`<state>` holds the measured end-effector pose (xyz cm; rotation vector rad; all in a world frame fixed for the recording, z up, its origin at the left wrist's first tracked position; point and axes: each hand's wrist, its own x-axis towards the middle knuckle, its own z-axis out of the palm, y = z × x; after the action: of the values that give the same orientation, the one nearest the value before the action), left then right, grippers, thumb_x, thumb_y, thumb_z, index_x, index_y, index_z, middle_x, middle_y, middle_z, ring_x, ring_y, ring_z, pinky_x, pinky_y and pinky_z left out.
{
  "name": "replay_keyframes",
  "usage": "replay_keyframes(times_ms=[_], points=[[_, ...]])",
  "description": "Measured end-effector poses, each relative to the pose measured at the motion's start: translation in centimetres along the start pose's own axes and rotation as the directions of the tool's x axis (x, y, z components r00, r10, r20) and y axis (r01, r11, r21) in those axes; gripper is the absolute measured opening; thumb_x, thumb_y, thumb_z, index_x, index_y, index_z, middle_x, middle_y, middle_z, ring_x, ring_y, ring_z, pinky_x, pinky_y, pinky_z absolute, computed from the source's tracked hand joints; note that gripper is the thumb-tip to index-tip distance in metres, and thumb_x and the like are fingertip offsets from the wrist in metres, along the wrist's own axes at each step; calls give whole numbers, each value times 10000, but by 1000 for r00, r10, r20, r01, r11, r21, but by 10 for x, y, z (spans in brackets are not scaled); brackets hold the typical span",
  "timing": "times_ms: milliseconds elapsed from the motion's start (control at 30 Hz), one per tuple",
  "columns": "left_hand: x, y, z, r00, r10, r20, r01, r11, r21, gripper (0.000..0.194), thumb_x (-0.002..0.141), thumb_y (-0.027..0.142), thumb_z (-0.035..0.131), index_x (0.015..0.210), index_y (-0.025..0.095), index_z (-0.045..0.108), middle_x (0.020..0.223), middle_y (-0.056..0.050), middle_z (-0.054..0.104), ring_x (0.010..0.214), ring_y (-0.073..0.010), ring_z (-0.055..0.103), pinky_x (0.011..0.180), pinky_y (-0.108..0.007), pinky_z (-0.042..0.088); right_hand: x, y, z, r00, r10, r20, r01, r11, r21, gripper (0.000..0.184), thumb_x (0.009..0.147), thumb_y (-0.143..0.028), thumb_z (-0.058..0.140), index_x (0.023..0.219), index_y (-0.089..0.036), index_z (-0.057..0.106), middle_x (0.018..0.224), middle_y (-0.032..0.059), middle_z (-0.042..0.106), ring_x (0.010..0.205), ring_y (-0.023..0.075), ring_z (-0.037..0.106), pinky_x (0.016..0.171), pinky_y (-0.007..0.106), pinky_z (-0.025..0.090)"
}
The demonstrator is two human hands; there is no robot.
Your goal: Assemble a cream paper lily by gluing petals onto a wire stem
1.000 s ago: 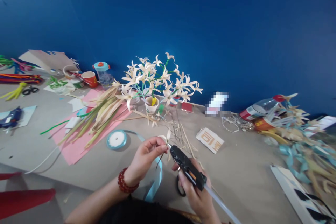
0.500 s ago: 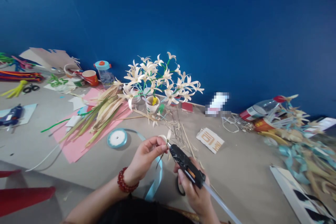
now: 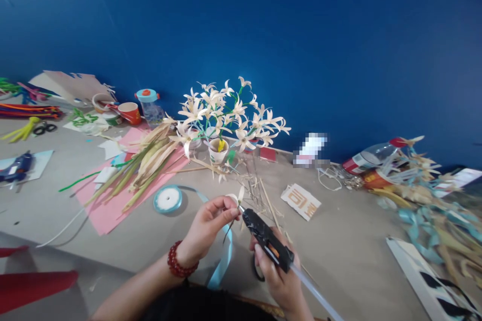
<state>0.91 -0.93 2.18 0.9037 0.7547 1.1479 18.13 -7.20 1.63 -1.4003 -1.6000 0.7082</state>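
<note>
Between thumb and fingers, my left hand pinches a small pale flower with a thin dark stem hanging below. My right hand is wrapped round a black hot glue gun, a clear glue stick poking out of its back. The gun's metal tip is at the base of the flower, close to my left fingertips; whether it touches is too small to tell. A light blue ribbon runs below my left hand. Its spool lies flat to the left.
Pale flowers on green stems stand in a paper cup by the blue wall. Dried husks lie on pink paper. To the right are a cardboard piece, a plastic bottle and tangled ribbon. Another glue gun lies far left.
The view has shifted very slightly. Both hands, the flower and the glue gun keep nearly the same position, with the gun's tip still at the flower's base.
</note>
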Motion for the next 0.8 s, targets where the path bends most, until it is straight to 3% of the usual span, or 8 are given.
replay_keyframes(times_ms=[167, 667, 800], points=[[0, 0, 0, 1000, 3, 2, -3, 1000, 2, 152, 832, 285, 701, 753, 161, 660, 739, -26, 620, 731, -144, 536, 717, -256, 423, 1, 4, -4, 996, -41, 74, 46, 996, -74, 180, 886, -316, 531, 758, -200, 584, 615, 11, 594, 541, 170, 588, 515, 263, 438], [-1, 1, 0, 1000, -9, 15, 9, 1000, -24, 148, 825, 277, 707, 751, 161, 651, 749, -25, 603, 749, -150, 538, 742, -262, 421, 2, 3, -1, 997, -69, -26, 67, 995, -67, 208, 896, -351, 510, 751, -212, 564, 615, -4, 579, 521, 161, 574, 525, 264, 439], [-2, -1, -1, 1000, -19, -3, 18, 998, -60, 129, 815, 262, 719, 767, 170, 643, 780, -19, 595, 753, -143, 543, 740, -257, 415, 2, 11, -7, 998, -54, -29, 50, 991, -124, 187, 909, -378, 507, 859, -216, 587, 630, 3, 621, 530, 172, 599, 537, 263, 453]])
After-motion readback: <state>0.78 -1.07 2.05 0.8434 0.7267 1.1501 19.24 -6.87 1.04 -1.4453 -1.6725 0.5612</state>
